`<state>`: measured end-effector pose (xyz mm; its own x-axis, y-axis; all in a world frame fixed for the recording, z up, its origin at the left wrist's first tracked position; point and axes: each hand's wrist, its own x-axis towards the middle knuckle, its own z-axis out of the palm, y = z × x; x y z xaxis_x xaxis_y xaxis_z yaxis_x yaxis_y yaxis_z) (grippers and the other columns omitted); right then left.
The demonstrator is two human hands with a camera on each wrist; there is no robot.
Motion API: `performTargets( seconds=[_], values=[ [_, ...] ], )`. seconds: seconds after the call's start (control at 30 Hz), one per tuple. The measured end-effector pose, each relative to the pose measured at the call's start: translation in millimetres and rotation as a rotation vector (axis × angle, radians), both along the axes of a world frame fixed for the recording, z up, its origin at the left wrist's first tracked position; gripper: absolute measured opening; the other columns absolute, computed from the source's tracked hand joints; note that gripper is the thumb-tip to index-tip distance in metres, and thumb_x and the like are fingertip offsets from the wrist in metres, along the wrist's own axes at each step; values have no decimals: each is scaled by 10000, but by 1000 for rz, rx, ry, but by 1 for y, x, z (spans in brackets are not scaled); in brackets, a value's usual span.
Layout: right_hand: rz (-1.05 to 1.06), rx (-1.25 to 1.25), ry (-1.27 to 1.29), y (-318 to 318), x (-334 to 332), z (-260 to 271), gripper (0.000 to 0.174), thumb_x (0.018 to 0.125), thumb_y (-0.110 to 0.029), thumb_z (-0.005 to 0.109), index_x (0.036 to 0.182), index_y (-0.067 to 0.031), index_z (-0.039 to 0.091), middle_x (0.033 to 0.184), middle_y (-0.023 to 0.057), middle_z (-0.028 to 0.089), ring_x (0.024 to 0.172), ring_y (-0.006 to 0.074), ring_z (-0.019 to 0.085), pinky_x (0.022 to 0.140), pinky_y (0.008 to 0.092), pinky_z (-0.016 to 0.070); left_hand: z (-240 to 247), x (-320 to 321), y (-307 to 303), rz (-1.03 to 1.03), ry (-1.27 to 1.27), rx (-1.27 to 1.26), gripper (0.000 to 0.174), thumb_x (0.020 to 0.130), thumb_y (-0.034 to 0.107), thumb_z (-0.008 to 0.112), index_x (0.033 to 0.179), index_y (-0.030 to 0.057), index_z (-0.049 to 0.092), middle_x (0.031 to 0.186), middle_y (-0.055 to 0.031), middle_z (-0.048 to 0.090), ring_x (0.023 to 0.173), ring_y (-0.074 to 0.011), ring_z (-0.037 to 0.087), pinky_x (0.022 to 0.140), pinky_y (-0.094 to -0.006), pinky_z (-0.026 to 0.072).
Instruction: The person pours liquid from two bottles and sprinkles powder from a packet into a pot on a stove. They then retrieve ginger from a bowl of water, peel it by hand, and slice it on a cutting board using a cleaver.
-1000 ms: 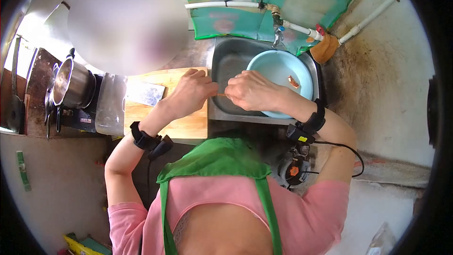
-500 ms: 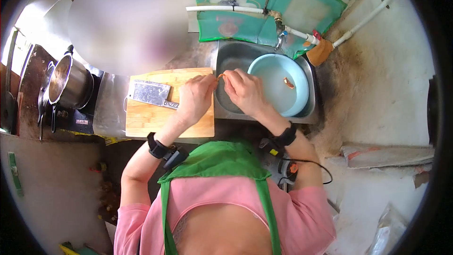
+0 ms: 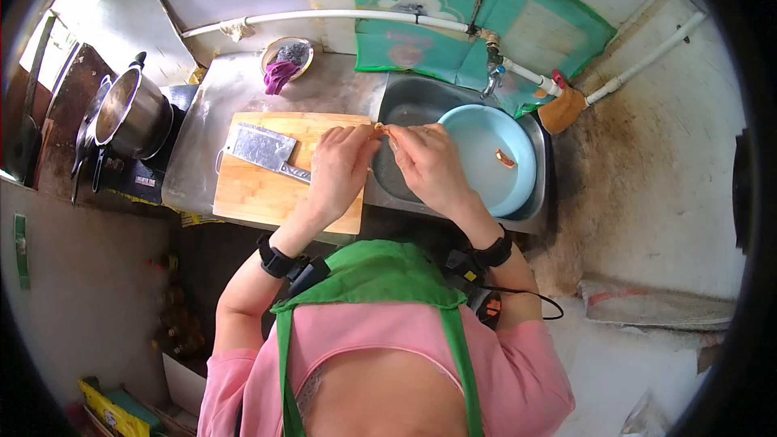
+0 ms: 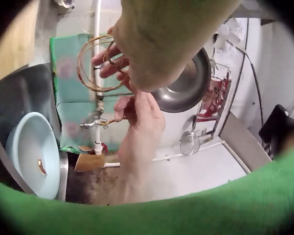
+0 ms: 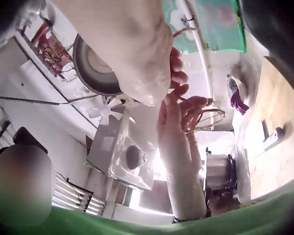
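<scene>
Both hands meet over the edge between board and sink in the head view. The left hand (image 3: 338, 163) pinches a thin brown strand (image 3: 379, 127), and the right hand (image 3: 429, 163) pinches it close by, fingertips nearly touching. Loose loops of the strand (image 4: 80, 71) hang around the left hand's fingers in the left wrist view. In the right wrist view the loops (image 5: 206, 128) show beside the left hand (image 5: 179, 147), below the right hand (image 5: 132, 54). What the strand is made of cannot be told.
A cleaver (image 3: 263, 148) lies on the wooden board (image 3: 251, 194). The sink (image 3: 396, 97) holds a light blue basin (image 3: 528, 166) with a reddish-brown piece (image 3: 505, 159) inside. A pot (image 3: 129, 117) stands at left; a bowl (image 3: 301, 73) with a purple cloth (image 3: 279, 77) sits behind the board.
The head view has shifted, bringing the bowl and purple cloth into sight. The cleaver, partly covered by the left arm at first, shows fully. The hands have drawn closer, still pinching the strand.
</scene>
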<state>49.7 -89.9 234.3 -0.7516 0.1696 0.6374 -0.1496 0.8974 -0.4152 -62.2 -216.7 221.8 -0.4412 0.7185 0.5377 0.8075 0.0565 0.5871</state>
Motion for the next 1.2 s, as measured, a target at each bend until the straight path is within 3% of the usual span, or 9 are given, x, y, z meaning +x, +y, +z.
performTargets(
  seconds=[0.17, 0.23, 0.4, 0.47, 0.7, 0.8, 0.9, 1.03, 1.2],
  values=[
    [-95, 198, -12, -6, 0, -4, 88, 779, -80, 614, 827, -44, 549, 660, 62, 571, 638, 213, 596, 612, 356, 422, 8, -6, 6, 18, -12, -73, 94, 868, 134, 546, 858, 48, 581, 708, -122, 614, 706, -308, 608, 672, -373, 465],
    [-122, 197, 0, -6, -1, -9, 105, 768, -62, 622, 853, -36, 565, 665, 68, 579, 606, 227, 591, 572, 352, 429, 13, -8, 8, -86, -263, -90, 105, 875, 125, 527, 851, 36, 576, 670, -126, 617, 662, -318, 620, 608, -378, 468],
    [-219, 178, 108, -13, -12, -21, 132, 751, -56, 641, 870, -39, 587, 644, 70, 581, 535, 245, 576, 492, 346, 434, 3, 2, 15, 69, -316, -98, 147, 875, 141, 531, 789, 30, 575, 612, -137, 592, 590, -347, 595, 544, -404, 451],
    [-258, 97, 124, -16, -16, -28, 143, 744, -62, 649, 874, -42, 593, 639, 68, 587, 519, 247, 573, 488, 344, 439, -4, 6, 18, 135, -262, -16, 129, 881, 65, 527, 800, -15, 589, 567, -99, 577, 476, -175, 574, 479, -293, 441],
    [-325, 57, 124, -20, -19, -33, 154, 742, -96, 641, 850, -55, 538, 617, 56, 570, 539, 236, 589, 494, 354, 441, -15, 12, 11, 191, -92, -79, 143, 883, 59, 521, 775, -19, 573, 584, -108, 582, 504, -162, 570, 490, -286, 435],
    [-220, 98, 73, -22, -13, -31, 178, 769, -85, 621, 928, -35, 557, 620, 75, 573, 554, 241, 599, 502, 362, 448, -11, 8, 5, 118, -393, -73, 131, 881, 56, 528, 791, -24, 578, 609, -106, 591, 537, -161, 579, 521, -282, 450],
    [-183, 9, 52, -24, -10, -24, 156, 795, -84, 604, 943, -37, 587, 655, 78, 588, 587, 243, 607, 513, 362, 452, -10, 3, 5, 57, -535, -6, 111, 880, 50, 534, 833, -29, 596, 620, -99, 595, 557, -163, 580, 546, -274, 456],
    [-175, -280, -3, -19, -11, -16, 58, 803, -104, 609, 845, -67, 626, 700, 71, 605, 614, 249, 604, 520, 366, 454, -12, 0, 2, 31, -350, 69, 89, 851, 24, 557, 885, -37, 612, 683, -111, 616, 606, -182, 599, 570, -268, 463],
    [-208, 98, 17, -24, -9, -7, 66, 786, -103, 624, 815, -59, 583, 653, 59, 565, 598, 231, 607, 518, 356, 463, -7, 0, -4, 35, -261, -4, 103, 827, -11, 559, 907, -41, 617, 771, -140, 625, 658, -207, 616, 587, -285, 470]
  ],
)
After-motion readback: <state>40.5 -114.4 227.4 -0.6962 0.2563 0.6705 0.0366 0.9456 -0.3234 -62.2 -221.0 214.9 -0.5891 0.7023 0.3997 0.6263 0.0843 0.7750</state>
